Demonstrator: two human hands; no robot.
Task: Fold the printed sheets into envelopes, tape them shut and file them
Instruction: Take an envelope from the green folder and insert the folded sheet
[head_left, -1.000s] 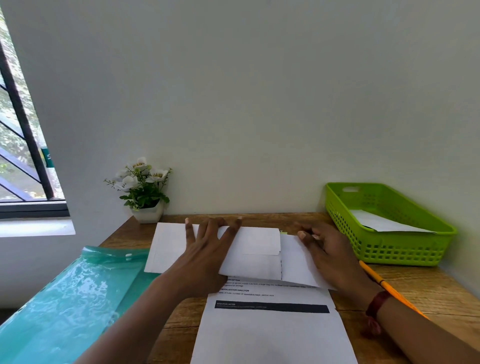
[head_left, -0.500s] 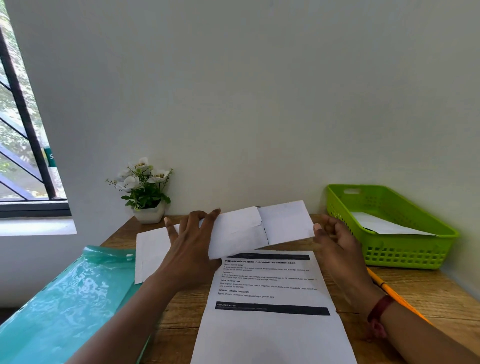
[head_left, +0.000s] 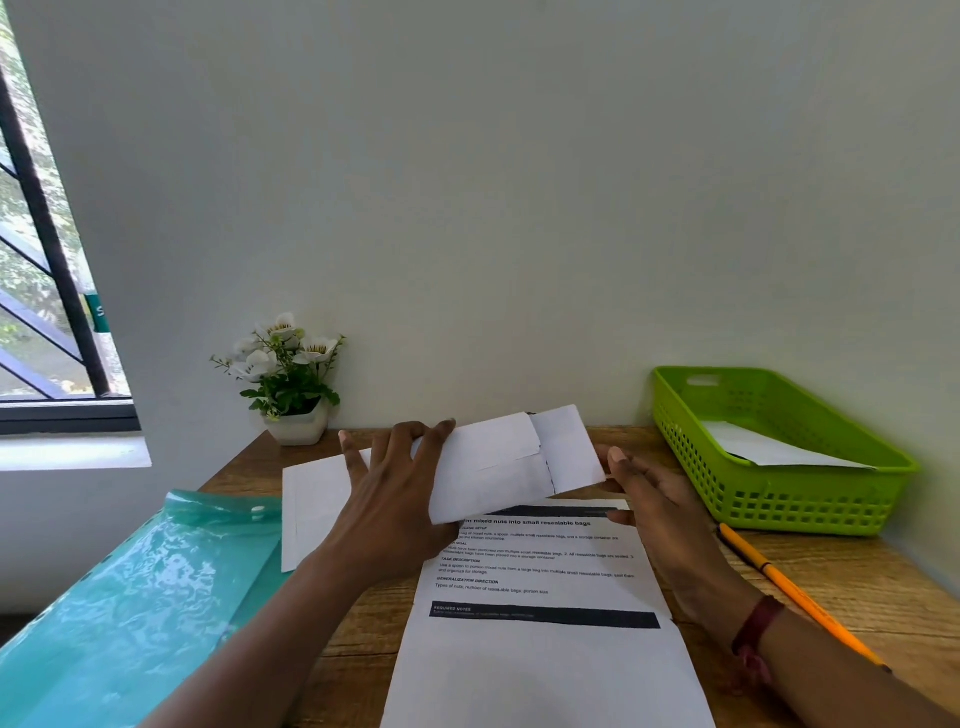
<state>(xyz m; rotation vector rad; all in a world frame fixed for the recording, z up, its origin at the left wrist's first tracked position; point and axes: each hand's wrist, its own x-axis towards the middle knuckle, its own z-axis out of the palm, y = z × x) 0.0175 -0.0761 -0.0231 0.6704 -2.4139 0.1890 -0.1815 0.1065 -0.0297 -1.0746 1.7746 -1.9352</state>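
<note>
Left hand (head_left: 395, 499) grips the folded envelope (head_left: 511, 462) at its left end, fingers on the far side, the rest of the grip hidden by the hand's back; envelope is lifted off the table, tilted, right end higher. Right hand (head_left: 657, 501) sits at the envelope's right end, fingers loosely spread and half open, fingertips (head_left: 616, 455) at or just beside the paper edge; cannot tell if it really pinches it. Envelope hangs above the top of the printed sheet (head_left: 540, 649), which lies flat on the table (head_left: 857, 582) with text facing up. Left of the sheet, partly under the left hand, another white sheet (head_left: 317, 509) lies flat. Further left of the sheet, a teal plastic folder (head_left: 130, 597) overhangs the table edge. Right of the sheet, a yellow pencil (head_left: 789, 592) lies diagonal, beside the right forearm. Beyond the pencil, a green basket (head_left: 779, 499) holds white paper (head_left: 769, 447). Behind the sheet, far left by the wall, a small potted plant (head_left: 291, 379)
</note>
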